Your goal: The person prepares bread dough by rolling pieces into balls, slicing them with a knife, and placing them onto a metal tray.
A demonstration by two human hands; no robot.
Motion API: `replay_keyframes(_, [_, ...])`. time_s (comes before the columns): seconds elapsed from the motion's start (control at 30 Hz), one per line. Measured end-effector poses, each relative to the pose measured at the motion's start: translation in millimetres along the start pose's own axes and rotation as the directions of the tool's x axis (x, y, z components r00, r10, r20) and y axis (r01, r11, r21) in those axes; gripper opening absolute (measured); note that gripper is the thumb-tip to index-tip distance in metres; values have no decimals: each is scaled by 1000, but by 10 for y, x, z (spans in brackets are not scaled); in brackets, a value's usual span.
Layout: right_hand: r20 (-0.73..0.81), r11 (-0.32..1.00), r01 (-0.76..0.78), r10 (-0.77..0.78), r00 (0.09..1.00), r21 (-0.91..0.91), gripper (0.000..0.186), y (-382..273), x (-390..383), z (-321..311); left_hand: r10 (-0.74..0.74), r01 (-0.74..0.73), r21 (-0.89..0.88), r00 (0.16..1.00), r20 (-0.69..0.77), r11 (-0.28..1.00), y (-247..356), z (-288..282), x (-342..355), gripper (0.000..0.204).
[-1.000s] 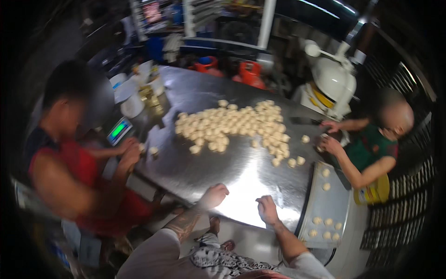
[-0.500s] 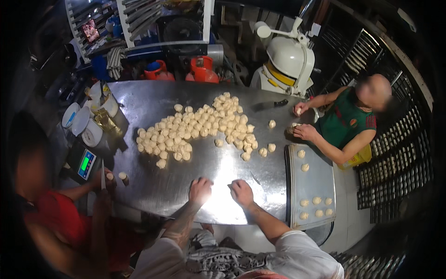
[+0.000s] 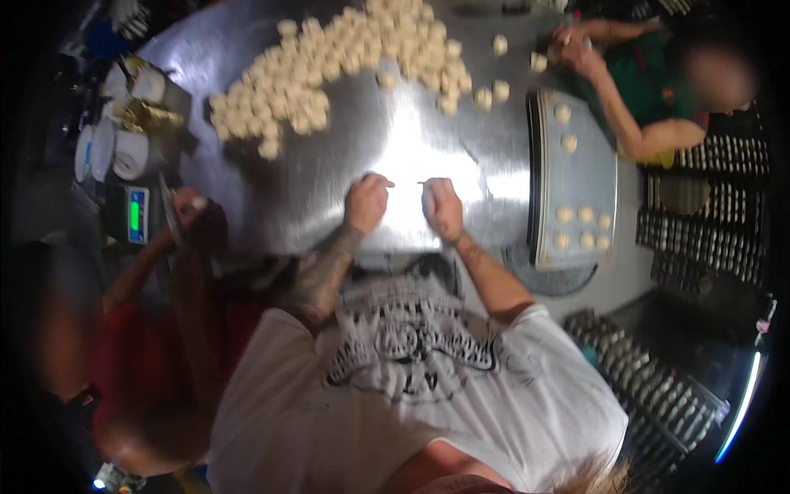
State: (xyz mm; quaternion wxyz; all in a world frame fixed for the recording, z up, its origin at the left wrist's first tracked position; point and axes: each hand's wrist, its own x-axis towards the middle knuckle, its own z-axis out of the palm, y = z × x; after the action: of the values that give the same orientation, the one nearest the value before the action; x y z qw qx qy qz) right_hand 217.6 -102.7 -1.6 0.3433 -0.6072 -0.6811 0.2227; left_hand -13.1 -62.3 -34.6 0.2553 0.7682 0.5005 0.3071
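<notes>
My left hand (image 3: 368, 202) rests on the near part of the steel table (image 3: 395, 235), its fingers curled in and closed, with nothing visible in it. Across a narrow gap of bright glare, my right hand (image 3: 443, 209) is likewise curled on the tabletop. A thin dark streak shows by its fingertips; I cannot tell whether it is a shadow. Beyond both hands lies a large spread of pale dough balls (image 3: 337, 62), with one separate dough ball (image 3: 387, 80) closest to me. Neither hand touches the dough.
At right, a tray (image 3: 547, 177) carries several dough pieces. Behind it, a co-worker in green (image 3: 640, 74) has both hands together. At left, a person in red (image 3: 156, 362) holds a blade (image 3: 170, 206) beside a digital scale (image 3: 136, 216) and white tubs (image 3: 130, 155). Loaded racks (image 3: 708, 239) stand at right.
The view has tipped down, so the table sits higher in it. My hands stay close together on the table. The co-worker at right has brought both hands together.
</notes>
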Motion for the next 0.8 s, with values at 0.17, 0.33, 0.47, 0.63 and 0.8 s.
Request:
replay_keyframes(0.17, [96, 944, 207, -188, 978, -257, 30, 232, 232, -279, 78, -88, 208, 995, 58, 974, 5, -226, 286, 16])
replay_keyframes(0.33, [-268, 948, -234, 288, 919, 215, 22, -155, 322, 197, -119, 159, 157, 964, -238, 975, 374, 299, 327, 21])
replay_keyframes(0.47, [-453, 978, -175, 104, 885, -116, 37, 422, 305, -444, -217, 208, -65, 956, -198, 976, 344, 12, 68, 29])
replay_keyframes(0.63, [87, 844, -394, 452, 888, -365, 38, 674, 381, -1140, -45, 48, 2, 949, -311, 999, 752, 92, 36, 30])
replay_keyframes(0.8, [335, 940, -342, 320, 886, 8, 18, 742, -38, -1184, -59, 53, -108, 997, -52, 993, 1101, 643, 36, 49])
